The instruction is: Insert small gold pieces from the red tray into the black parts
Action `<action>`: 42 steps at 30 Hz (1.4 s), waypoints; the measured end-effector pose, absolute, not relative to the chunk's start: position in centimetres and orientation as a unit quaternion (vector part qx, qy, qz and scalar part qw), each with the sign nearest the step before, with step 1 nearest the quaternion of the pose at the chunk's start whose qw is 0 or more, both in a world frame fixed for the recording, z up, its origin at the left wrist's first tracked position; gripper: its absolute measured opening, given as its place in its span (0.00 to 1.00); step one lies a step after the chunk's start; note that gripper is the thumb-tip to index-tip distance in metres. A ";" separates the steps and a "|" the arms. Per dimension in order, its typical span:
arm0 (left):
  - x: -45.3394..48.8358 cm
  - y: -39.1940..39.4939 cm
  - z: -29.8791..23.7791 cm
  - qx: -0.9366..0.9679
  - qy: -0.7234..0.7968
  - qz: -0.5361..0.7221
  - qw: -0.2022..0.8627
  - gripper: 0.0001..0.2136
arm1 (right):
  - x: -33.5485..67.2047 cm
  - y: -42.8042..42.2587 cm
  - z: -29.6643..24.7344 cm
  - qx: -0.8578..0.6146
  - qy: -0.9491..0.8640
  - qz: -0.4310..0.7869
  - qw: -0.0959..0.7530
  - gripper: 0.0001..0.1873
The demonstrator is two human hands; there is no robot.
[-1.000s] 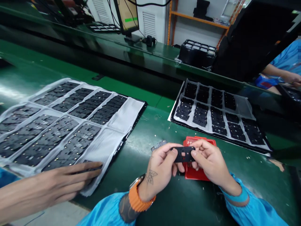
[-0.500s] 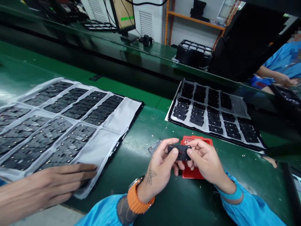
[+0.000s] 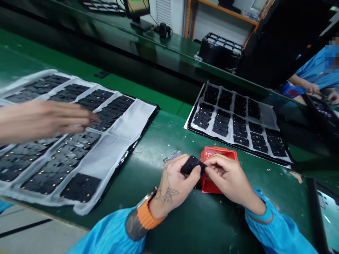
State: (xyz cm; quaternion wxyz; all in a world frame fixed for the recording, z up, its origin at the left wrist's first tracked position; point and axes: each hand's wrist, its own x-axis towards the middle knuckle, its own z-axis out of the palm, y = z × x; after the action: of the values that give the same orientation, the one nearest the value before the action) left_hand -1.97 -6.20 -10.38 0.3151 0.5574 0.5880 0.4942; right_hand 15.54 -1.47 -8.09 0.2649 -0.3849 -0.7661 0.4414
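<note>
My left hand (image 3: 176, 183), with an orange band at the wrist, is closed around a small flat black plastic part (image 3: 191, 165). The part is tilted, thumb on its near side. My right hand (image 3: 225, 176) pinches the part's right end; whether a smaller piece is also between those fingertips is hidden. Behind and under my right hand stands a red bin (image 3: 212, 186) with small pale pieces inside. A greyish, partly clear piece (image 3: 172, 156) lies on the green table just beyond my left hand.
At left, a white-lined tray (image 3: 106, 151) holds rows of black parts; a co-worker's hand (image 3: 50, 118) reaches over it. A second tray (image 3: 230, 139) lies at the back right. A screen-like panel (image 3: 328, 211) is at the right edge. Another person's hands (image 3: 309, 86) are far right.
The black part has been turned and tilted between my hands. The co-worker's hand has moved up and away from the near tray compartment, where a black part now shows.
</note>
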 end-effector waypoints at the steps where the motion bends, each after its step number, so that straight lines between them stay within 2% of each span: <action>1: -2.0 -6.1 -10.5 0.581 0.581 0.492 0.288 0.12 | 15.6 -1.4 -7.9 -0.379 -0.785 0.425 0.245 0.08; 6: -1.8 -6.1 -11.0 0.625 0.561 0.493 0.228 0.11 | 15.5 -1.5 -7.4 -0.357 -0.814 0.420 0.184 0.10; 13: -1.7 -6.1 -10.8 0.656 0.554 0.468 0.207 0.13 | 15.3 -1.7 -8.4 -0.377 -0.765 0.486 0.190 0.10; 20: -1.5 -6.1 -10.8 0.656 0.565 0.467 0.180 0.13 | 14.8 -1.8 -8.5 -0.362 -0.812 0.409 0.207 0.12; 26: -1.4 -6.3 -10.9 0.656 0.565 0.465 0.185 0.13 | 15.5 -1.3 -8.3 -0.349 -0.781 0.493 0.158 0.09; 29: -1.3 -6.4 -10.8 0.656 0.566 0.462 0.188 0.13 | 15.5 -1.3 -8.5 -0.347 -0.790 0.479 0.161 0.10; 33: -1.5 -6.4 -10.6 0.638 0.573 0.465 0.219 0.09 | 15.4 -1.2 -8.6 -0.358 -0.788 0.468 0.177 0.10; 38: -2.1 -6.4 -10.2 0.616 0.552 0.436 0.355 0.11 | 15.8 -1.0 -8.0 -0.382 -0.729 0.530 0.203 0.11; 42: -2.2 -6.6 -10.1 0.597 0.562 0.442 0.364 0.11 | 15.9 -1.2 -7.2 -0.379 -0.687 0.591 0.188 0.10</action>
State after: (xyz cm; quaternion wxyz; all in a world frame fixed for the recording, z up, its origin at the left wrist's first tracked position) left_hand -2.24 -6.59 -10.13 0.3645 0.5971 0.5619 0.4416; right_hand 15.88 -1.15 -7.24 0.1885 -0.3785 -0.6872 0.5907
